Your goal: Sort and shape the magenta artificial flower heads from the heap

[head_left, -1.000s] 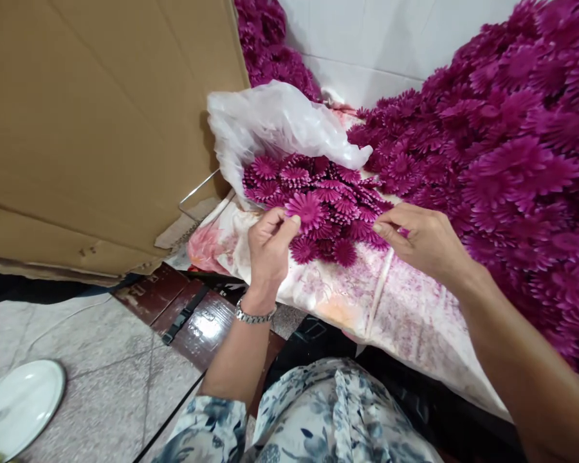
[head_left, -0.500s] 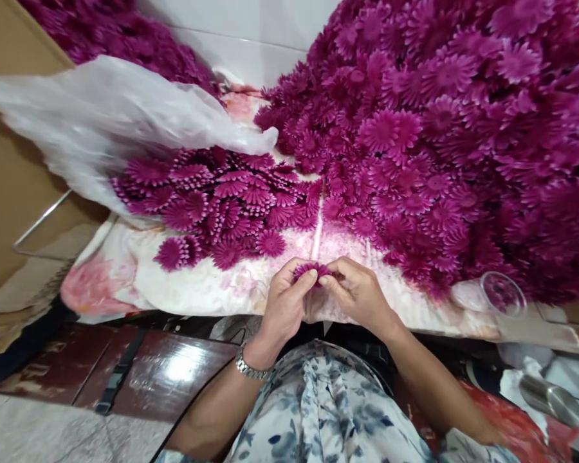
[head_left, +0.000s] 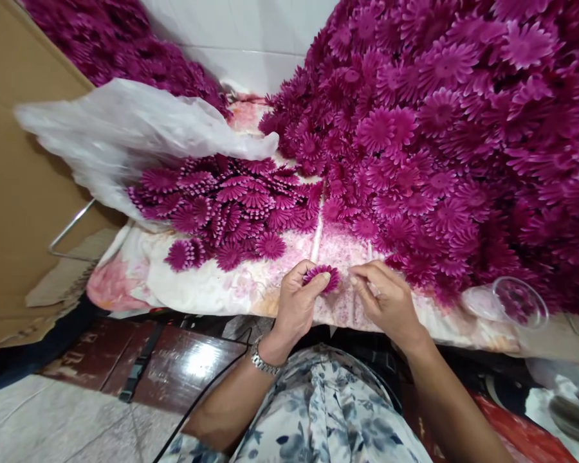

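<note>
My left hand [head_left: 296, 303], with a metal watch at the wrist, pinches a magenta fabric flower [head_left: 323, 278] between thumb and fingers just above the stained floral cloth [head_left: 207, 289]. Beside it my right hand [head_left: 386, 299] has its fingertips curled and pinched together a little to the right of that flower; what they hold, if anything, does not show. Behind my hands a heap of flat flower pieces [head_left: 231, 199] spills out of a clear plastic bag [head_left: 125, 138].
A huge pile of finished magenta flowers [head_left: 439, 128] fills the right and back. A cardboard box [head_left: 19, 193] stands on the left. A clear plastic cup [head_left: 518, 302] lies at the right edge of the cloth. Dark red boards [head_left: 174, 366] lie on the tiled floor.
Both hands have drawn back from the spilled heap to the cloth's near edge, carrying one flower. The view has swung right. My right hand has since parted slightly from the flower.
</note>
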`<move>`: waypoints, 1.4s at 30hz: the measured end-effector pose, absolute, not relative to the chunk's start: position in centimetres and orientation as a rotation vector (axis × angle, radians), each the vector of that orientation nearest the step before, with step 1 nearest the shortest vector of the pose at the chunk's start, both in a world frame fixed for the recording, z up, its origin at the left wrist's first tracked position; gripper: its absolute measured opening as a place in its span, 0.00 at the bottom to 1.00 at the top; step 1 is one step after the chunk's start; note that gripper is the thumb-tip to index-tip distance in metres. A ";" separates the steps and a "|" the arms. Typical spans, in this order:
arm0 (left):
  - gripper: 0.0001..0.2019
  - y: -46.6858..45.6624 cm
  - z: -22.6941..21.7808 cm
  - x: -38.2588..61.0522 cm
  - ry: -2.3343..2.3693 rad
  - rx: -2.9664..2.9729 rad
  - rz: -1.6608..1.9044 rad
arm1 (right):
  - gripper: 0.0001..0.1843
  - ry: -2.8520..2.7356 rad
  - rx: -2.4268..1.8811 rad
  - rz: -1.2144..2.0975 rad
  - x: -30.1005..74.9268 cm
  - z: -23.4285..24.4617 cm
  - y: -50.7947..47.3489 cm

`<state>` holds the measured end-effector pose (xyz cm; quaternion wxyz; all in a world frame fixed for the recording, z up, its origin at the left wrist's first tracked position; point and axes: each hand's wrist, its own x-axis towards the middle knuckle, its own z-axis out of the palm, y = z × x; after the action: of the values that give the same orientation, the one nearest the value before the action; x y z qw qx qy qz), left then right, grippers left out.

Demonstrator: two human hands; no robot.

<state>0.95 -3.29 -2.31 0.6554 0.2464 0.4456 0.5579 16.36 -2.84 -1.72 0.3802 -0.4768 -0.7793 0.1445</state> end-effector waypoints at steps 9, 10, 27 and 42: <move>0.09 -3.8 -3.3 0.2 1.011 0.632 1.224 | 0.21 -2.414 -1.536 0.029 9.4 2.3 9.2; 0.08 -3.8 -3.4 0.1 1.007 0.650 1.218 | 0.18 -2.430 -1.561 0.018 8.7 2.2 10.0; 0.14 -3.7 -3.4 -0.1 1.224 0.875 1.233 | 0.16 -1.983 -1.135 -0.240 14.1 12.0 11.2; 0.12 -3.1 -3.1 -0.1 1.083 0.576 1.202 | 0.14 -1.771 -1.395 -0.441 19.3 11.0 7.1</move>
<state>-0.09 -3.12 -3.11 0.6533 0.2540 0.4773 0.5299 19.31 7.11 11.02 0.4097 -0.5539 -0.7033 -0.1752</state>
